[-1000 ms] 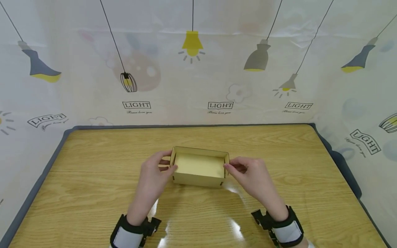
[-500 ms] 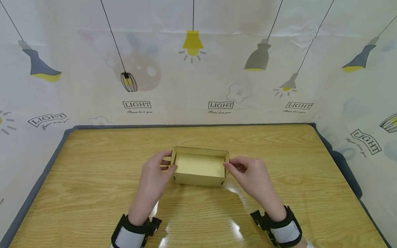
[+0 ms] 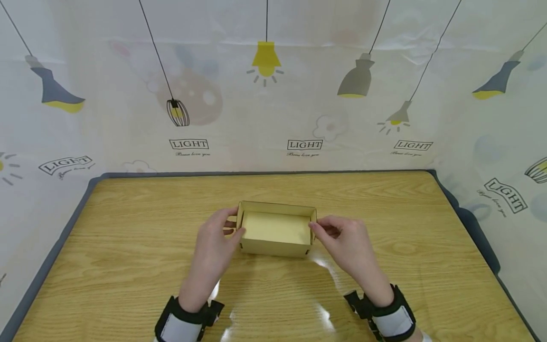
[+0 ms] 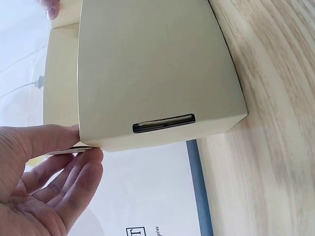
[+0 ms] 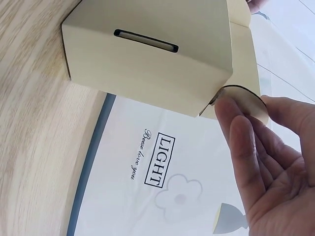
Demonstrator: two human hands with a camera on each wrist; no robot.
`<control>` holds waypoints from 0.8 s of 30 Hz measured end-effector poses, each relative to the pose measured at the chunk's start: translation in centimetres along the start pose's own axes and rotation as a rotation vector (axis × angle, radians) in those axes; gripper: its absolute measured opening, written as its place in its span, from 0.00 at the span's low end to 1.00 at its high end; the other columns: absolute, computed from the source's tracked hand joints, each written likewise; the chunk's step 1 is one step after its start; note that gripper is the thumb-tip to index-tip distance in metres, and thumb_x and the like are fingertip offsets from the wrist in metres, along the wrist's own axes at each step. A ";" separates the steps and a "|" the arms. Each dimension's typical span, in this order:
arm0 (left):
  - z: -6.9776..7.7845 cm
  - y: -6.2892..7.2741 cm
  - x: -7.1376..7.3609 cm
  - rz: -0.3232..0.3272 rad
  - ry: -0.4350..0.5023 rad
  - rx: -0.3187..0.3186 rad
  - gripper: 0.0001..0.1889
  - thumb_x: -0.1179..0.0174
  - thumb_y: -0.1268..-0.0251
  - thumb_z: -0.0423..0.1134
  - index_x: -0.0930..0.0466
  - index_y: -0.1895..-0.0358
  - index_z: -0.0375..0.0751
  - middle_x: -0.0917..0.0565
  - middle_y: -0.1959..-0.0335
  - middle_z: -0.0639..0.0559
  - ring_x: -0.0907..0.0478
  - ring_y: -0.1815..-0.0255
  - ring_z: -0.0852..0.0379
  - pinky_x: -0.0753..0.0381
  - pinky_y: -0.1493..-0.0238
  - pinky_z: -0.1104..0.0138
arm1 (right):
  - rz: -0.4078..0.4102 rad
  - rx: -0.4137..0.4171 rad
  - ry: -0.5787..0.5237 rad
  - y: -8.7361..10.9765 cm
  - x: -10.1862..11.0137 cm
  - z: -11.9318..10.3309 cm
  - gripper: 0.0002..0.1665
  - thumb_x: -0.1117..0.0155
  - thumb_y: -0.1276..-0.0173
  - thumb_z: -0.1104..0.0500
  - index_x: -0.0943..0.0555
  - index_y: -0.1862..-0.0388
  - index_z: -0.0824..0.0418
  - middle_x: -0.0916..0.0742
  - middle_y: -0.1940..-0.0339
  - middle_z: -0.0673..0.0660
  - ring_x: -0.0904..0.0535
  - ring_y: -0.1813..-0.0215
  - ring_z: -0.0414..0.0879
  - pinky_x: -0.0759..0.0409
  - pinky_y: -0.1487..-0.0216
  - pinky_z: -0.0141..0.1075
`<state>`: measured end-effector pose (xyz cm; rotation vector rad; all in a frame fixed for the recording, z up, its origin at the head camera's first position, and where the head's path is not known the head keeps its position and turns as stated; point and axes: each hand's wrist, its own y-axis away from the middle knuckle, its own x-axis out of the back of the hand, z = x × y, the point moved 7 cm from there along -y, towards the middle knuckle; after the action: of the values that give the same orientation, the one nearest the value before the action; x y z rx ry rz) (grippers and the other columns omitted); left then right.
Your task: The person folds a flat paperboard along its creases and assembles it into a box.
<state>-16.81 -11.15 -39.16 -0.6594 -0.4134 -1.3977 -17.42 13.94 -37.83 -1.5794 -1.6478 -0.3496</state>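
Observation:
A shallow, open-topped tan cardboard box sits on the wooden table, its pale inside facing up. My left hand pinches the box's left end wall, thumb over the rim and fingers outside. At the opposite end my right hand pinches the right end wall the same way. In the left wrist view, the left thumb lies at the box's corner, close to a dark-edged slot. The right wrist view has the right fingers at a curved flap on the end wall.
The wooden table spreads around the box, with a dark blue edge along its back. Behind and beside it hangs a pale sheet printed with lamps. Each wrist wears a black strap with a camera mount.
Both hands keep their hold on the box's ends. The box and hands stand almost as before, shifted very slightly right in the head view, along with the background.

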 end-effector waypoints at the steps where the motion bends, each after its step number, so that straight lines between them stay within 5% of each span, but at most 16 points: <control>1: 0.1 0.0 0.0 0.004 -0.004 -0.007 0.22 0.32 0.46 0.29 0.22 0.46 0.38 0.18 0.49 0.45 0.18 0.59 0.52 0.15 0.59 0.63 | 0.004 -0.002 -0.001 0.0 0.0 0.0 0.07 0.32 0.38 0.55 0.14 0.71 0.57 0.13 0.76 0.48 0.22 0.77 0.32 0.21 0.76 0.25; 11: 0.2 0.1 0.0 0.019 -0.033 -0.026 0.22 0.33 0.46 0.29 0.22 0.46 0.38 0.18 0.50 0.45 0.17 0.59 0.52 0.15 0.60 0.63 | 0.041 0.025 -0.009 0.2 -0.1 -0.7 0.07 0.32 0.38 0.57 0.14 0.70 0.61 0.12 0.76 0.51 0.20 0.77 0.33 0.21 0.75 0.23; 24: 0.2 0.1 -0.2 0.011 -0.044 -0.036 0.21 0.33 0.46 0.29 0.22 0.46 0.38 0.18 0.50 0.46 0.17 0.60 0.53 0.15 0.61 0.64 | -0.001 -0.051 -0.023 0.3 -0.2 -0.3 0.07 0.33 0.37 0.57 0.14 0.70 0.59 0.13 0.76 0.50 0.20 0.77 0.33 0.20 0.75 0.24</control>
<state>-16.68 -10.82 -39.16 -0.7223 -0.4196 -1.3853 -17.09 13.63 -37.91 -1.6264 -1.6692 -0.3775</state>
